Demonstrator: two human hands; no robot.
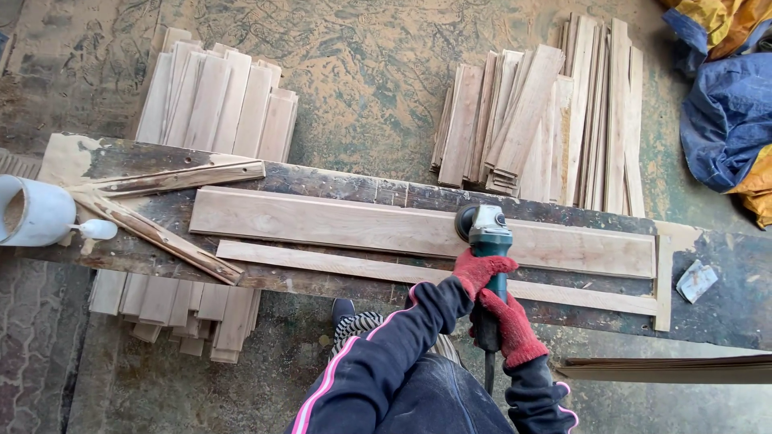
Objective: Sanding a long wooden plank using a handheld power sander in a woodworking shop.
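Note:
A teal angle grinder (pixel 486 229) rests with its disc on a long pale wooden board (pixel 338 225) lying across a dark workbench (pixel 724 297). My left hand (pixel 479 270), in a red glove, grips the grinder's body just behind the head. My right hand (pixel 511 328), also red-gloved, holds the rear of the handle near the cord. A narrower wooden strip (pixel 322 262) lies in front of the board.
Stacks of cut planks lie on the sawdust floor at back left (pixel 217 96), back right (pixel 547 120) and under the bench (pixel 185 309). A white jug (pixel 36 210) and rough sticks (pixel 153 233) sit at the bench's left. Blue and yellow tarps (pixel 728 112) are heaped at right.

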